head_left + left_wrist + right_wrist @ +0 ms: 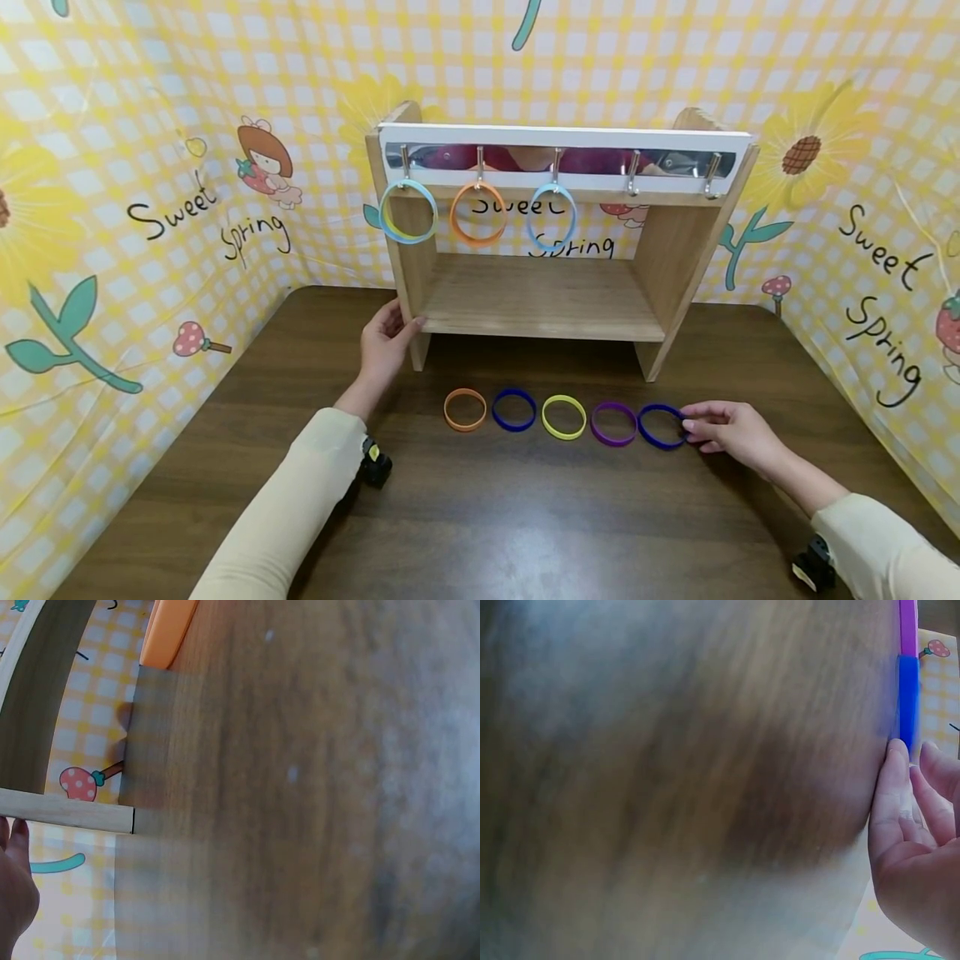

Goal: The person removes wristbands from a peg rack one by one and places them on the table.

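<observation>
Thin dark-blue round band (pixel 662 426), flat on surface, far-right of row; right hand (pixel 731 433) fingers pinch its rim, hiding that edge. Left hand (pixel 384 343) fingers, relaxed, rest against wooden shelf rack (pixel 540 300).

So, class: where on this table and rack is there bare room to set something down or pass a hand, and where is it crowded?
Free: the table in front of the row of rings, between the two sleeves; the shelf board inside the rack; the two right hooks. Crowded: the row of rings, lying close together, where the right hand touches the rightmost blue ring, and the rack's left post, where the left hand rests.
</observation>
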The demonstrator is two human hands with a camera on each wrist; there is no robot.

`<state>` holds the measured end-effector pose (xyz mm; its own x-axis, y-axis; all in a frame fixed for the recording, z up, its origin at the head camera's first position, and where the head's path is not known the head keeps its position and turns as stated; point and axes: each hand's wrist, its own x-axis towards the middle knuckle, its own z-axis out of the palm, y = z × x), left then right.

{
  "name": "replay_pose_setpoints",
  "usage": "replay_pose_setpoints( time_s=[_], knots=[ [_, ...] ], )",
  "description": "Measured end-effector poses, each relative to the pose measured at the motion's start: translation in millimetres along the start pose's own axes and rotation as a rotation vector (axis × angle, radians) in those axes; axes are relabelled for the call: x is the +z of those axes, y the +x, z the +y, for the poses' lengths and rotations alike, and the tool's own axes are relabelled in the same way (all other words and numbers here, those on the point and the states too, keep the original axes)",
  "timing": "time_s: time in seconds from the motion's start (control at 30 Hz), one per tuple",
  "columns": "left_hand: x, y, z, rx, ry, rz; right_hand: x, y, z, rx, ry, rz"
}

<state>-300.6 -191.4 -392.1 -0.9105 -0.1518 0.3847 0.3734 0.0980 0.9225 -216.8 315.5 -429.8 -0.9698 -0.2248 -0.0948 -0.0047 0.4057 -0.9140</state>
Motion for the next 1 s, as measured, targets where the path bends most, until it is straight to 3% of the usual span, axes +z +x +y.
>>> replay_pose_setpoints(
  time_s=[0.47,1.0],
  knots=[
    [0.3,0.0,1.2,0.008,0.007,0.005,-7,0,-8,-0.032,-0.010,0.036],
    [0.2,-0.1,0.7,0.018,0.005,-0.004,-1,16,-56,-0.173,-0.004,0.113]
  ],
)
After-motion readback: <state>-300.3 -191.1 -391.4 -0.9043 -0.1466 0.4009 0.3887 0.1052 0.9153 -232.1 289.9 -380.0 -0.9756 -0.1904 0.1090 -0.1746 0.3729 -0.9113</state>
